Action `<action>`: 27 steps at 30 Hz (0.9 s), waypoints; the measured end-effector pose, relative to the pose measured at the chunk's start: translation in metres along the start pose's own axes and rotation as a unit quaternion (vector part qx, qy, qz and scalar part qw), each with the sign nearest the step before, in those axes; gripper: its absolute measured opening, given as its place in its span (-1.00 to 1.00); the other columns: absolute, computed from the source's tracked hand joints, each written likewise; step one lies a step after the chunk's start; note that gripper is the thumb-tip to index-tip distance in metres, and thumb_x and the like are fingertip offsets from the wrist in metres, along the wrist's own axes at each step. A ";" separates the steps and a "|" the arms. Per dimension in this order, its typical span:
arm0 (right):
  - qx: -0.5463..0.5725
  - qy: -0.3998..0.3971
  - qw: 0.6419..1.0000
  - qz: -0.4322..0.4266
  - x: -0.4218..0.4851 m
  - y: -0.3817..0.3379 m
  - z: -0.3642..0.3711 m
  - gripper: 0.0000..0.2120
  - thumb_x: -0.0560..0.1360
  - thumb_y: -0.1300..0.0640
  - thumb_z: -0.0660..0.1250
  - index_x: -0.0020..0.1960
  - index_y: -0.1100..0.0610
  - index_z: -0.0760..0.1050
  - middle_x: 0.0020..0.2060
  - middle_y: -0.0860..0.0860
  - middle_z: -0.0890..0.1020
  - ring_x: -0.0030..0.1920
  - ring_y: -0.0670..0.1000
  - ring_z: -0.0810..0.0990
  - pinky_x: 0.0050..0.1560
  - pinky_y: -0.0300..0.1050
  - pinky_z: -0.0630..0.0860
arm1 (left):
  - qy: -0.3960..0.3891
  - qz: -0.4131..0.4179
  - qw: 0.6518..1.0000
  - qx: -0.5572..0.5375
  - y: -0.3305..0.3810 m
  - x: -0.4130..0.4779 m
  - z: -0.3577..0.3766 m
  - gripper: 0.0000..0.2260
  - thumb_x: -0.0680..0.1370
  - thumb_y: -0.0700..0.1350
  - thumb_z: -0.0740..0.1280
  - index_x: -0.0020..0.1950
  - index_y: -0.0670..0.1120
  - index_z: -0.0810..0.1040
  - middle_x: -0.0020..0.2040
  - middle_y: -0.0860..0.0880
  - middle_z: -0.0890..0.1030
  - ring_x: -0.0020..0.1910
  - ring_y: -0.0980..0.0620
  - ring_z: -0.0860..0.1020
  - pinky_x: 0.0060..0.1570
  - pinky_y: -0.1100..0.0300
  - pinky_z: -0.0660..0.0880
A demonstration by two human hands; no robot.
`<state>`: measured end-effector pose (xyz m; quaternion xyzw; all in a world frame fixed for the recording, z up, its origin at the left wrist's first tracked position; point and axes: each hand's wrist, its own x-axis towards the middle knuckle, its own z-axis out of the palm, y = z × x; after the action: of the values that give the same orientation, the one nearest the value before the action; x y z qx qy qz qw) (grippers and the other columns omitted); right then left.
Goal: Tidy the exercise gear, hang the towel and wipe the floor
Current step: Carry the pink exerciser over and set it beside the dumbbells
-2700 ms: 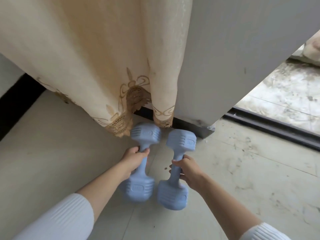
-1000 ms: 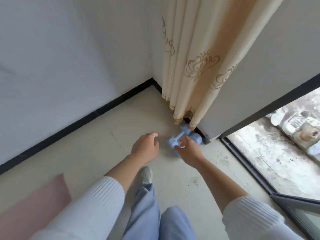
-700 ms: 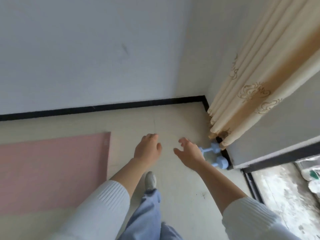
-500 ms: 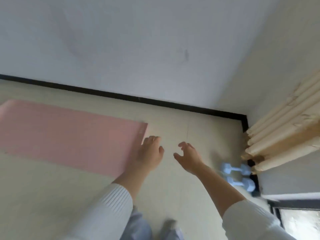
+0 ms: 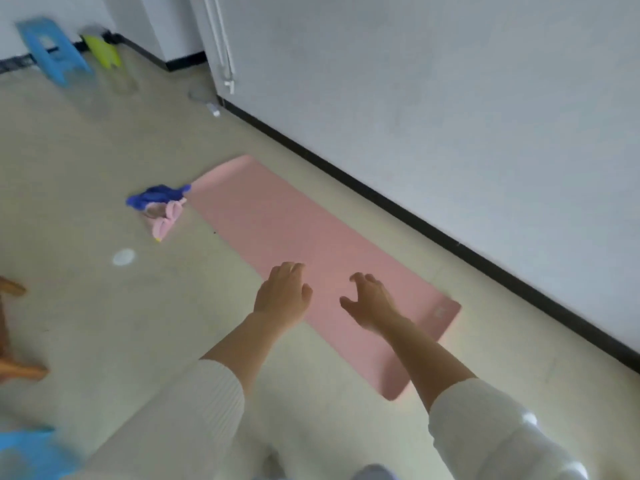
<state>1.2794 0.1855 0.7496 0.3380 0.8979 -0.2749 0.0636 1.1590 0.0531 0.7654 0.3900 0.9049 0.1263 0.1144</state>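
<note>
You are holding your left hand (image 5: 282, 294) and right hand (image 5: 372, 303) above a smooth pink mat (image 5: 277, 220), both empty, fingers loosely apart. The long rectangular mat is lying flat on the pale floor (image 5: 104, 306), with a crumpled blue cloth (image 5: 156, 197) and a pink cloth (image 5: 166, 221) at its far corner.

White ribbed sleeves (image 5: 180, 420), bare forearms

The scene is lit evenly by soft, cool daylight. No hard shadows are cast; only a faint shade is seen along the near edge of the pink mat (image 5: 311, 258). Motion blur is spread over the whole frame. Beyond the mat's far end the blue stool (image 5: 52, 50) is smeared. Nearer than the mat, the white sleeves (image 5: 194, 417) are washed out and soft.
</note>
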 end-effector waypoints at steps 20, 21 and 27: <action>-0.118 -0.116 0.968 -0.188 0.437 -0.424 0.056 -0.48 0.53 -0.04 0.24 0.43 0.10 0.25 0.31 0.06 0.42 0.30 0.13 0.39 0.25 0.05 0.41 | 0.075 -0.256 0.961 -0.075 -0.424 0.305 -0.163 -0.61 0.58 -0.07 0.19 0.41 -0.08 0.35 0.35 -0.07 0.43 0.32 -0.08 0.36 0.22 0.06 0.39; -0.124 -0.123 0.965 -0.194 0.458 -0.441 0.057 -0.48 0.53 -0.05 0.24 0.43 0.10 0.26 0.31 0.06 0.42 0.29 0.13 0.39 0.25 0.05 0.41 | 0.078 -0.270 0.956 -0.082 -0.441 0.318 -0.170 -0.61 0.58 -0.07 0.19 0.41 -0.08 0.35 0.35 -0.07 0.43 0.32 -0.08 0.36 0.23 0.06 0.40; -0.141 -0.161 0.951 -0.222 0.574 -0.538 0.082 -0.48 0.53 -0.05 0.25 0.42 0.10 0.26 0.31 0.05 0.42 0.29 0.11 0.39 0.27 0.07 0.41 | 0.093 -0.321 0.936 -0.105 -0.550 0.399 -0.200 -0.60 0.58 -0.07 0.21 0.41 -0.09 0.34 0.35 -0.07 0.42 0.30 -0.07 0.37 0.23 0.08 0.39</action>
<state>0.4904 0.1359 0.7512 0.0686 0.9577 -0.2035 0.1916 0.4583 -0.0467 0.7351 0.0505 0.9702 0.2130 0.1043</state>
